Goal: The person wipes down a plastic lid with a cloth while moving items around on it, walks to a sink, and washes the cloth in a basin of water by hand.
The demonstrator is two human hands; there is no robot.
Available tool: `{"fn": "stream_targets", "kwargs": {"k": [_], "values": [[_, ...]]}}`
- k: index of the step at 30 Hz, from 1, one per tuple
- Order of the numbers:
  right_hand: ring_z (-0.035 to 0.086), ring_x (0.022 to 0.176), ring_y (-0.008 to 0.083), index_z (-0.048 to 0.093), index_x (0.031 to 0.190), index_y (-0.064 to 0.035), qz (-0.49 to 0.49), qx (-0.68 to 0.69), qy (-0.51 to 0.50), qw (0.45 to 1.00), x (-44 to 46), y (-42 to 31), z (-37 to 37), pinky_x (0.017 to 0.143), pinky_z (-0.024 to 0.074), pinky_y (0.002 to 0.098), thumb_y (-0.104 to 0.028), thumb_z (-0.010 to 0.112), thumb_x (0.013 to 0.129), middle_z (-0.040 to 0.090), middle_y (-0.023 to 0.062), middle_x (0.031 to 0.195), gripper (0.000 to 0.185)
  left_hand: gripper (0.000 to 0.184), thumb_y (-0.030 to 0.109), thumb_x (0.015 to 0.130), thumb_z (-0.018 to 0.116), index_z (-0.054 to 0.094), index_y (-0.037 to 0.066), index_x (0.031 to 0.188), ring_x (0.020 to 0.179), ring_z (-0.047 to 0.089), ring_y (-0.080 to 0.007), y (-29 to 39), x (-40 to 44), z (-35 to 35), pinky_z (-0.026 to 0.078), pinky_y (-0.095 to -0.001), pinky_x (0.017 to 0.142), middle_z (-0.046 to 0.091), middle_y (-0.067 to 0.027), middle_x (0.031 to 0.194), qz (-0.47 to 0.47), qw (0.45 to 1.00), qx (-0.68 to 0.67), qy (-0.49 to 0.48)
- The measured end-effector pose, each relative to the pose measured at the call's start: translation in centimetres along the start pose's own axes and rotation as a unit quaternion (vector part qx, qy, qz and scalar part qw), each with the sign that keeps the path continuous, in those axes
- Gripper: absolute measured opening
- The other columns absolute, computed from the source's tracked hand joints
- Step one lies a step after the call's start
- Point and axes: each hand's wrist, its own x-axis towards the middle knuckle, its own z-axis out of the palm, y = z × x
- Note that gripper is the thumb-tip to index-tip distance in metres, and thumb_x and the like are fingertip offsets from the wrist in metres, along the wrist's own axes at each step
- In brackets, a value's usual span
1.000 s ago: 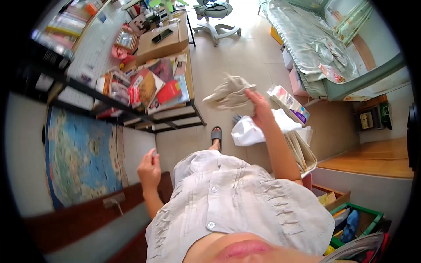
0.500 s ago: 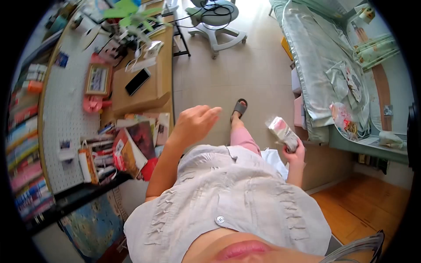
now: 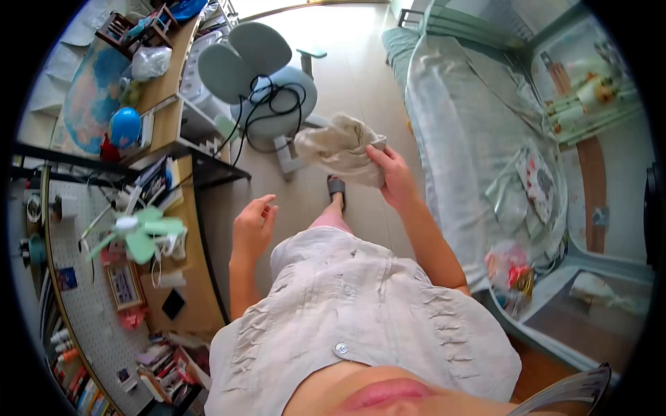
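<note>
My right hand [image 3: 395,177] grips a crumpled beige cloth [image 3: 340,149] by its right edge, out in front of my body. The cloth hangs in loose folds above the floor, before the swivel chair [image 3: 267,87]; what kind of cloth item it is, I cannot make out. Off to the left, my left hand [image 3: 254,225] is held in the air beside my shirt, fingers loosely bent and apart, with nothing in them. The nearest thing to it is the edge of the wooden desk [image 3: 201,256].
A black cable [image 3: 267,114] lies coiled over the chair seat. Along the right runs a bed [image 3: 451,139] with pale bedding. On the left desk are a green fan [image 3: 139,232], a picture frame [image 3: 125,284] and books [image 3: 163,374]. A blue ball [image 3: 125,126] sits farther back.
I have moved forward, and the chair is closer. My right hand has risen from low at my side to the front, where the cloth now hangs unfolded. My left hand has lowered slightly.
</note>
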Motion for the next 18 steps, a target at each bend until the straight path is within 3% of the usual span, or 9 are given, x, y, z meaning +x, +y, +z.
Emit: {"fn": "stream_targets", "kwargs": {"k": [4,5,6,9,11,16,17,18], "values": [[0.066,0.100,0.0164,0.060,0.122,0.0009,-0.007,-0.079,0.160,0.984,12.5,-3.5,-8.8,0.086,0.0522,0.0296,-0.018,0.065,0.094,0.068,0.0085,0.110,0.034,0.020,0.012,0.091,0.065,0.068,0.005,0.109,0.075,0.066,-0.0265,-2.7,16.1,5.2,0.053,-0.0347,0.069,0.068,-0.0136,0.089,-0.015,0.999,-0.027,-0.010],[0.066,0.100,0.0169,0.060,0.122,-0.0002,-0.021,-0.129,0.212,0.968,15.2,-4.9,-12.0,0.085,0.0537,0.0313,-0.019,0.062,0.095,0.068,0.0086,0.111,0.033,0.018,0.011,0.091,0.065,0.068,0.005,0.107,0.076,0.066,-0.0285,-3.4,21.4,6.8,0.053,-0.0357,0.069,0.068,-0.0137,0.089,0.036,0.998,-0.001,-0.054],[0.067,0.098,0.0173,0.061,0.120,-0.0025,-0.032,-0.095,0.243,0.965,17.2,-6.9,-14.5,0.083,0.0540,0.0322,-0.021,0.063,0.095,0.069,0.0073,0.109,0.031,0.016,0.011,0.090,0.064,0.068,0.004,0.105,0.077,0.066,-0.0305,-3.0,25.6,8.1,0.053,-0.0367,0.070,0.068,-0.0137,0.090,0.075,0.991,0.022,-0.106],[0.067,0.091,0.0182,0.064,0.114,-0.0107,-0.012,0.076,0.313,0.947,20.6,-13.0,-22.8,0.076,0.0540,0.0350,-0.028,0.063,0.094,0.069,0.0028,0.103,0.026,0.015,0.014,0.091,0.064,0.066,0.006,0.103,0.079,0.064,-0.0332,2.6,41.5,9.1,0.051,-0.0404,0.069,0.066,-0.0131,0.086,0.169,0.976,0.053,-0.129],[0.066,0.085,0.0169,0.065,0.109,-0.0145,-0.031,0.142,0.351,0.925,23.5,-16.8,-25.7,0.073,0.0526,0.0339,-0.031,0.061,0.095,0.069,0.0003,0.098,0.022,0.017,0.015,0.091,0.064,0.066,0.007,0.106,0.079,0.064,-0.0323,4.7,51.7,10.8,0.051,-0.0409,0.068,0.066,-0.0122,0.086,0.238,0.967,0.010,-0.088],[0.064,0.081,0.0174,0.064,0.109,-0.0173,-0.044,0.224,0.449,0.864,37.3,-25.3,-30.6,0.068,0.0496,0.0339,-0.036,0.054,0.096,0.068,0.0001,0.096,0.025,0.016,0.015,0.091,0.066,0.067,0.008,0.105,0.075,0.064,-0.0314,7.2,72.6,15.8,0.051,-0.0416,0.066,0.066,-0.0112,0.085,0.297,0.952,-0.005,-0.072],[0.064,0.081,0.0174,0.064,0.109,-0.0173,-0.036,0.217,0.454,0.863,41.3,-25.9,-31.7,0.068,0.0496,0.0339,-0.036,0.054,0.096,0.068,0.0001,0.096,0.025,0.016,0.015,0.091,0.066,0.067,0.008,0.105,0.075,0.064,-0.0314,6.0,74.9,17.4,0.051,-0.0416,0.066,0.066,-0.0112,0.085,0.287,0.955,-0.009,-0.075],[0.064,0.082,0.0176,0.064,0.110,-0.0186,-0.001,0.212,0.395,0.894,46.2,-28.1,-31.6,0.069,0.0489,0.0346,-0.037,0.054,0.096,0.068,-0.0007,0.096,0.025,0.016,0.015,0.091,0.066,0.067,0.008,0.106,0.075,0.064,-0.0310,5.8,77.5,17.7,0.051,-0.0411,0.066,0.067,-0.0112,0.085,0.237,0.969,-0.010,-0.064]]}}
